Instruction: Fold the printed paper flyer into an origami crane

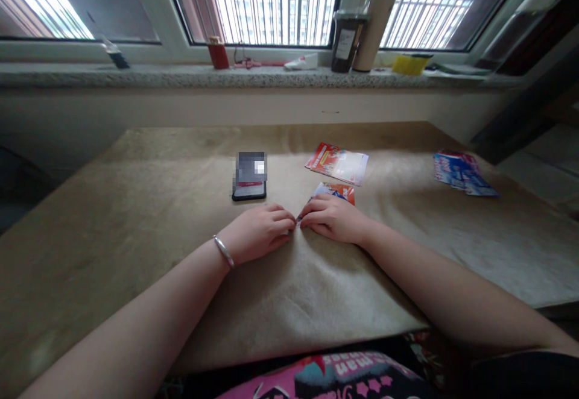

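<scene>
Currently, both hands are meeting low over the table [113, 236], fingertips nearly together. Left hand [262, 231], silver bracelet [224, 251] at its wrist, is resting with fingers bent inward; right hand [335, 218] is curling likewise, partly covering an orange-and-white packet [346, 193]. The packet is lying flat under and just beyond the right fingers. A thin sliver [298, 220] is showing between the fingertips; cannot tell whether it belongs to the packet, nor whether either hand is pinching it. A dark phone [250, 193], partly blurred, is lying just beyond the left hand. Red-and-white printed sheets [337, 163] are lying past the packet. Blue packets [465, 175] are overlapping well off to the right, near the table's far edge.
</scene>
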`<state>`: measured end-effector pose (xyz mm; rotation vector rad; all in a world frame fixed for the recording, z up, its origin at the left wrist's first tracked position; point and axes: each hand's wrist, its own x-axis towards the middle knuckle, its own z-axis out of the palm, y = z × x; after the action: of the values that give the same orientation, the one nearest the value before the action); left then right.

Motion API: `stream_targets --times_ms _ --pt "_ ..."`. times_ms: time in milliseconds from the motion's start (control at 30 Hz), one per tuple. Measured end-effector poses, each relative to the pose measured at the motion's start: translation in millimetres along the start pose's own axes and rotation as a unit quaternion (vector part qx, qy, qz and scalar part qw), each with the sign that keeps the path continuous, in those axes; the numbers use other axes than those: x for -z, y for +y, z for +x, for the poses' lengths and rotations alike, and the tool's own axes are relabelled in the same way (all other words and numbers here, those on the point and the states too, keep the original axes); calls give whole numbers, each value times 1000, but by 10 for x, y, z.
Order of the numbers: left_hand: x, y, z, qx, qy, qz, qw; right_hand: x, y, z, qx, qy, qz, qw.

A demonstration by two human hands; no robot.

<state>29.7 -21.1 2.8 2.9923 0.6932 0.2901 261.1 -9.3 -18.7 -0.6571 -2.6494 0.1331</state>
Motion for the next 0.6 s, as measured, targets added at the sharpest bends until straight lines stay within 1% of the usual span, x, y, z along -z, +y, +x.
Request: stream_targets --times_ms 233,400,600 --pt "-1 -19 -22 -7 6 -21 1000 -3 11 -18 -1 -4 -8 1000" --pt "-17 -9 -16 -5 23 -13 1000 6 -3 -1 14 -12 -29 999" --pt "-14 22 5 -3 25 5 1000 19 -7 22 33 -30 -53 998"
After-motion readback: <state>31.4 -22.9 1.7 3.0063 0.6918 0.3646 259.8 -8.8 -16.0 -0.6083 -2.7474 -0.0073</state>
